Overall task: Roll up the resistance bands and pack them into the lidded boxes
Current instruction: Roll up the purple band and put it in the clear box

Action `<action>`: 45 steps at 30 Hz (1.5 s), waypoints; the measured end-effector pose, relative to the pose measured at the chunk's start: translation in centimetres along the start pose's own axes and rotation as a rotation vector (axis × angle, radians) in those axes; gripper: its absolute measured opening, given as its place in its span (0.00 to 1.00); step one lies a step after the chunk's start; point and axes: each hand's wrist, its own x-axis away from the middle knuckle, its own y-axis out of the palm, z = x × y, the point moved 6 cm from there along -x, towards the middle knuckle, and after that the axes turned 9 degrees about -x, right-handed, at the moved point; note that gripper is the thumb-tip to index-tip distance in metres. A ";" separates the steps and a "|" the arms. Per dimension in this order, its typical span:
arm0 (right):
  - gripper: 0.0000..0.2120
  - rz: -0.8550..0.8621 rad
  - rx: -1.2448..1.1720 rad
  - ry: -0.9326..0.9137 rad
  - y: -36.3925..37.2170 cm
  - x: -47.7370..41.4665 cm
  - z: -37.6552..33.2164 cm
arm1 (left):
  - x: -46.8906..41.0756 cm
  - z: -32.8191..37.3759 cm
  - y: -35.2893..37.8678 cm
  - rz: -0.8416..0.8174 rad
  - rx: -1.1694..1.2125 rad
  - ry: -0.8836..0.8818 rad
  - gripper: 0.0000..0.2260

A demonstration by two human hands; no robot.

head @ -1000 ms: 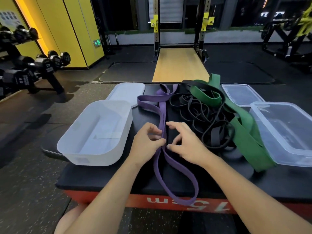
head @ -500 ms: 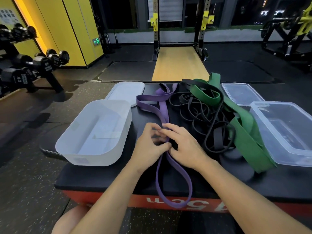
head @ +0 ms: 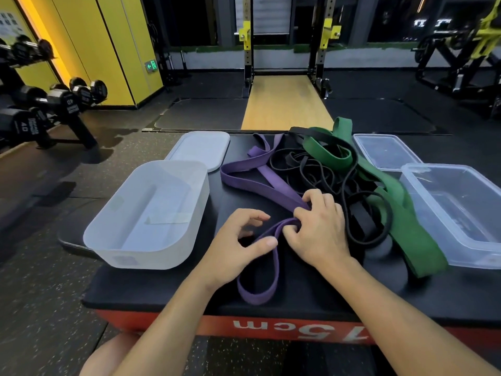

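A purple band (head: pixel 260 185) lies down the middle of the black box top. My right hand (head: pixel 317 229) grips its folded middle, fingers curled round the strap. My left hand (head: pixel 238 245) hovers just left of it with fingers loosely spread, the thumb near the strap, holding nothing. The band's near loop (head: pixel 257 294) lies by the front edge. A tangle of thin black bands (head: pixel 325 180) and a wide green band (head: pixel 401 221) lie to the right. An open white box (head: pixel 151 240) stands at left, a clear box (head: pixel 461 213) at right.
The white lid (head: pixel 200 147) lies behind the white box, the clear lid (head: pixel 385 150) behind the clear box. The black platform (head: pixel 406 294) has a red front edge. Dumbbells on a rack (head: pixel 54 104) stand at far left on the gym floor.
My right hand has moved right and gathered the purple strap's middle into a fold. My left hand has let go and opened. The band's near loop has pulled back from the front edge.
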 end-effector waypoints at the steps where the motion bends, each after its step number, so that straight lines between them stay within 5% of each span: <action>1: 0.10 0.013 0.019 0.014 -0.1 0.1 0.0 | 0.3 0.2 0.1 -0.039 -0.045 0.024 0.26; 7: 0.09 -0.001 0.053 0.112 -0.1 0.2 0.7 | 1.8 1.0 -0.3 -0.283 -0.307 0.013 0.35; 11: 0.10 -0.006 -0.062 -0.048 -0.5 0.1 -0.4 | 1.0 1.0 -0.6 -0.158 -0.341 -0.049 0.32; 14: 0.20 -0.161 -0.170 -0.309 -0.7 0.4 -2.9 | 0.4 1.0 -0.4 -0.177 -0.351 -0.037 0.30; 16: 0.17 -0.286 -0.227 -0.395 -0.5 1.2 -4.2 | 0.2 1.1 -0.4 -0.184 -0.305 -0.017 0.25; 21: 0.13 -0.346 -0.328 -0.367 -0.2 2.1 -3.6 | 0.3 1.5 -0.9 -0.166 -0.310 -0.016 0.19; 27: 0.11 -0.306 -0.274 -0.283 0.6 1.2 -3.3 | 1.6 1.0 -1.0 -0.046 -0.560 0.020 0.29; 33: 0.09 -0.144 0.012 0.046 -1.0 0.7 -1.0 | 1.9 -1.2 -3.3 0.339 -0.199 -0.188 0.18; 36: 0.08 -0.189 -0.065 0.218 -0.4 0.2 0.4 | 1.4 -1.0 -3.5 0.397 -0.020 -0.167 0.16; 41: 0.13 -0.221 -0.526 0.161 2.6 0.0 -1.8 | 0.8 -0.9 -3.1 0.442 0.245 -0.154 0.18; 45: 0.16 -0.114 -0.633 0.050 3.0 -2.6 -3.3 | 0.6 -1.2 -3.3 0.449 0.321 -0.157 0.16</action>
